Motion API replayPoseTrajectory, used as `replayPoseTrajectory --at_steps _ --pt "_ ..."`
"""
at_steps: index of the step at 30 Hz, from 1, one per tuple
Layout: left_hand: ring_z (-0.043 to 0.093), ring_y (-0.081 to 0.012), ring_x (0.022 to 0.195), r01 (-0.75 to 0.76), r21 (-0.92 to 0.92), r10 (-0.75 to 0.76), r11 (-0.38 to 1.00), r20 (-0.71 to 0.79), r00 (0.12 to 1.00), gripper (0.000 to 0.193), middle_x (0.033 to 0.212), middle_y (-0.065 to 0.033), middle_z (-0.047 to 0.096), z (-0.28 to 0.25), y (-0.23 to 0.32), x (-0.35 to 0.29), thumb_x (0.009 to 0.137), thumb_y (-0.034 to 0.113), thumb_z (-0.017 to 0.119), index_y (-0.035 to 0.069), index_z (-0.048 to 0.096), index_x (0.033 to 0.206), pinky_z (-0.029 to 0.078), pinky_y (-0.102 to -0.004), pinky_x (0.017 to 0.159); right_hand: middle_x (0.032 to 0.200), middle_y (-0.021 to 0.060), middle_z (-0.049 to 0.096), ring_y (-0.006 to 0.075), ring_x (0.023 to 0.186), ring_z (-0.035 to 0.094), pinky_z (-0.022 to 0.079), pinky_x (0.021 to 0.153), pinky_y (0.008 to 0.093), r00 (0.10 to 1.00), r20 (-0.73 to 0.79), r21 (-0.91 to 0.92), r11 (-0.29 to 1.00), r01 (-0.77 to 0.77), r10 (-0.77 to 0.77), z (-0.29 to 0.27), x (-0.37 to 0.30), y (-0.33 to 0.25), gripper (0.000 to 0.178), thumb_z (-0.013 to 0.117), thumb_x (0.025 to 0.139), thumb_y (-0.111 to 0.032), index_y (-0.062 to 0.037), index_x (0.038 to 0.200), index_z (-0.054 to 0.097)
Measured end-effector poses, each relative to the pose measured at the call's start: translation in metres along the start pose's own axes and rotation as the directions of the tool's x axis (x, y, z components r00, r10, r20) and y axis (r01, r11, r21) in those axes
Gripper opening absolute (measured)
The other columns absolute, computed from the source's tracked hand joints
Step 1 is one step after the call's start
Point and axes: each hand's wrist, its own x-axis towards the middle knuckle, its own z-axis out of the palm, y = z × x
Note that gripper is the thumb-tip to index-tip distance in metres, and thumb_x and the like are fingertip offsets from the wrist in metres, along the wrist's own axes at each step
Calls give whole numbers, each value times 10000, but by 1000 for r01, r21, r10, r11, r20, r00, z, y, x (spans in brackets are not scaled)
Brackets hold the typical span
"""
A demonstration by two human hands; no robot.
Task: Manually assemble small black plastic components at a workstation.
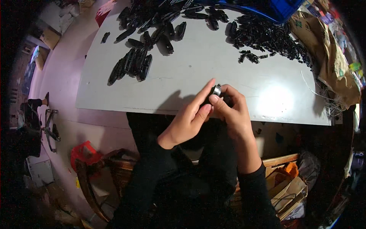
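Above the near edge of the white table, both of my hands close around a small glossy black piece (pixel 217 90). Only its upper end shows, with a silvery glint; fingers cover the rest, so its exact kind is unclear. My left hand (pixel 190 118) presses it from the left, index finger stretched along its side and thumb near its base. From the right, my right hand (pixel 237 110) grips it between thumb and bent fingers. A cluster of long black plastic pieces (pixel 131 63) lies on the table beyond my left hand.
More long black pieces (pixel 164 23) spread at the back left. A heap of small black parts (pixel 263 36) sits at the back right, below a blue bin (pixel 263 9). A brown paper sack (pixel 324 53) borders the table's right. A red plastic item (pixel 85 154) is at lower left.
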Motion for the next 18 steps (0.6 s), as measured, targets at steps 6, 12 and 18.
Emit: replayPoseTrajectory --at_steps 6,12,18 --pt "463 -135 747 -157 444 185 882 -19 983 458 912 -48 512 -19 -4 24 896 83 437 85 354 1346 402 -251 656 658 0 515 71 493 466 381 435 194 968 -229 92 992 -84 103 -27 4 4 237 606 833 -272 -58 773 525" --pt "493 -268 982 176 981 621 -82 -88 779 342 1073 -83 551 -111 -5 86 774 59 534 86 576 1112 412 -389 805 727 79 585 152 576 538 452 500 268 940 -333 -36 997 67 -75 -84 56 -10 179 581 824 -221 -53 868 533" --pt "502 -244 996 54 964 532 -260 96 841 160 1048 -49 583 -116 -6 100 775 99 550 77 603 924 394 -369 811 837 90 625 220 693 594 471 620 320 907 -81 -956 290 47 -413 -100 105 -16 175 598 745 -91 -88 919 610"
